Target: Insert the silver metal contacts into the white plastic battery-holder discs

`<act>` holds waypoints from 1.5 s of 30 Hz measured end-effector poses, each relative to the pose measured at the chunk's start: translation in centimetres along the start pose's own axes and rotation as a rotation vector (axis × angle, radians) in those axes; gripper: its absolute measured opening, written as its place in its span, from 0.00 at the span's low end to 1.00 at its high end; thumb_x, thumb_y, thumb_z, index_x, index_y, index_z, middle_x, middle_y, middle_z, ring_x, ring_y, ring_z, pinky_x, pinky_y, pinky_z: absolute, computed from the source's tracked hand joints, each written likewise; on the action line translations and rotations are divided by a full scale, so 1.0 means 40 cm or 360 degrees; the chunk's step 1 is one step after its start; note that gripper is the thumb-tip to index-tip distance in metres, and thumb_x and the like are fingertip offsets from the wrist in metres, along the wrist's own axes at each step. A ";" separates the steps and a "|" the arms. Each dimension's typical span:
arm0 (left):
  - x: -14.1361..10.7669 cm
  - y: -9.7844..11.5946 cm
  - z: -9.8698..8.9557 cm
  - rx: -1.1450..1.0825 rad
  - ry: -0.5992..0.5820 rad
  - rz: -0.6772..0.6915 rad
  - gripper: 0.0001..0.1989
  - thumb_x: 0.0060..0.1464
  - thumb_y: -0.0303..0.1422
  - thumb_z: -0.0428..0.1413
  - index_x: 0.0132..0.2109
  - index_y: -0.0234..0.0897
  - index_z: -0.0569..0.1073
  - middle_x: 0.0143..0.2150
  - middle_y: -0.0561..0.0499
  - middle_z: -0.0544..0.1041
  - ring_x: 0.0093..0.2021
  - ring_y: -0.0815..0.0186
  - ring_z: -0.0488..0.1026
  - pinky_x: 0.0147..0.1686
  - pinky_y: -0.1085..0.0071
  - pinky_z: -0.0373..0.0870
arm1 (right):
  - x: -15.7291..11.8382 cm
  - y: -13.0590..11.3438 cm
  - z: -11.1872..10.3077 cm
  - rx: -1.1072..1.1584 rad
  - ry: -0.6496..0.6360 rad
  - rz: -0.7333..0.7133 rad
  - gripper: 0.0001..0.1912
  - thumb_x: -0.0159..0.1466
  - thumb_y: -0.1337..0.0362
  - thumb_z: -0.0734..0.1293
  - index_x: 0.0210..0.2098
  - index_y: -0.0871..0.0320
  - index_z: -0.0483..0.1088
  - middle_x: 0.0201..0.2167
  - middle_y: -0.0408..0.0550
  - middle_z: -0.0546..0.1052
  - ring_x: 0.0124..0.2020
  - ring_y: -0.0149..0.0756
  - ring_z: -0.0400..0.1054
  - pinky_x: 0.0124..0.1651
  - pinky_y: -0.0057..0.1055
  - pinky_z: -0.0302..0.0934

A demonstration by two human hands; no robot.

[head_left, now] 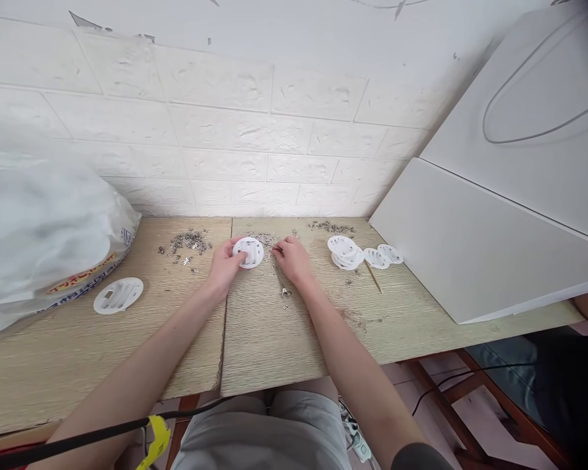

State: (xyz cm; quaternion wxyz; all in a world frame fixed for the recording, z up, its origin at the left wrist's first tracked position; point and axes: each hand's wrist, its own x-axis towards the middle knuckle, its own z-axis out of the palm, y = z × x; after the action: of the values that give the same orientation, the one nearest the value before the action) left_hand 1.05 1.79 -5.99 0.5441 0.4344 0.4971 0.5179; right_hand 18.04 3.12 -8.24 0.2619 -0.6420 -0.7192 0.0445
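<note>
Disc in the left hand's grip, right hand just beside it

The disc [253, 252], white and round with slots, is held up over the table [274, 346]. The left hand [227, 264] is clamped on it at its left edge, thumb across the face and fingers behind. To the right of that grip, near but apart from the disc, the right hand [293, 260] has its fingertips drawn close together over a heap [262, 236] of small metal bits; whether they pinch one, I cannot tell.

Below the right fingertips, a thin rod [279, 277] runs toward the person, a small metal clip [285, 293] at its near end. Farther right of the grip stand a stack [347, 253] of white discs and, next to it, an overlapping row [383, 256] of more. A stick [374, 278] lies just in front of these, and a second heap [330, 226] is beyond the stack.

Left of the grip is a third heap [190, 241]. Farther left and nearer the person, a loose disc [118, 296] lies beside a bulging clear bag [53, 228]. Well to the right, a white panel [494, 241] stands on the table. Behind the grip rises a brick-patterned wall [215, 124].
</note>
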 end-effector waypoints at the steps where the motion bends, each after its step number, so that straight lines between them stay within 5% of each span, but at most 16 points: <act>1: 0.000 0.001 0.000 0.0001 0.0003 -0.0002 0.22 0.41 0.26 0.58 0.48 0.34 0.73 0.43 0.45 0.78 0.40 0.61 0.75 0.34 0.69 0.72 | 0.000 -0.001 0.000 0.0008 -0.0006 0.0011 0.08 0.66 0.65 0.62 0.34 0.58 0.73 0.38 0.52 0.73 0.44 0.41 0.64 0.41 0.34 0.58; 9: 0.000 -0.001 -0.003 0.0057 -0.0023 0.0010 0.23 0.43 0.25 0.57 0.50 0.34 0.73 0.46 0.44 0.78 0.43 0.60 0.75 0.39 0.67 0.73 | 0.004 -0.007 0.004 0.0256 0.0074 -0.0074 0.05 0.65 0.67 0.61 0.34 0.59 0.68 0.37 0.50 0.74 0.41 0.37 0.64 0.43 0.32 0.56; 20: 0.008 -0.019 -0.002 0.0050 -0.0177 0.0029 0.24 0.42 0.23 0.57 0.50 0.34 0.75 0.42 0.46 0.80 0.46 0.58 0.76 0.50 0.59 0.72 | -0.005 -0.047 -0.028 0.1366 0.0178 0.0133 0.07 0.55 0.61 0.67 0.30 0.59 0.70 0.27 0.43 0.74 0.28 0.29 0.65 0.34 0.28 0.61; 25: 0.006 -0.018 0.001 0.0101 -0.0144 -0.0006 0.26 0.43 0.21 0.57 0.53 0.34 0.73 0.40 0.46 0.80 0.46 0.58 0.76 0.49 0.60 0.72 | -0.001 -0.044 -0.026 0.1435 0.0217 0.0231 0.08 0.54 0.60 0.68 0.29 0.60 0.71 0.29 0.46 0.76 0.30 0.31 0.68 0.36 0.29 0.64; 30: 0.004 -0.018 0.003 0.0137 -0.0121 -0.0023 0.29 0.45 0.21 0.57 0.57 0.31 0.69 0.40 0.43 0.80 0.39 0.59 0.77 0.38 0.62 0.76 | 0.000 -0.046 -0.031 0.1549 0.0308 0.0288 0.08 0.55 0.60 0.68 0.30 0.59 0.69 0.30 0.48 0.78 0.33 0.33 0.72 0.38 0.31 0.65; 45: 0.005 -0.021 0.005 0.0058 -0.0130 -0.0041 0.26 0.43 0.22 0.59 0.53 0.31 0.70 0.36 0.45 0.79 0.33 0.61 0.76 0.33 0.64 0.75 | -0.006 -0.053 -0.034 0.1521 0.0197 0.0097 0.07 0.57 0.61 0.65 0.33 0.59 0.70 0.25 0.44 0.76 0.29 0.32 0.70 0.37 0.30 0.64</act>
State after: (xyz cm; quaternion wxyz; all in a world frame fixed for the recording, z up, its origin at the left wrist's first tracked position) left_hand 1.37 1.92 -6.80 0.5626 0.4586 0.4894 0.4834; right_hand 16.75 2.15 -6.29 0.5684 -0.4721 -0.5821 0.3394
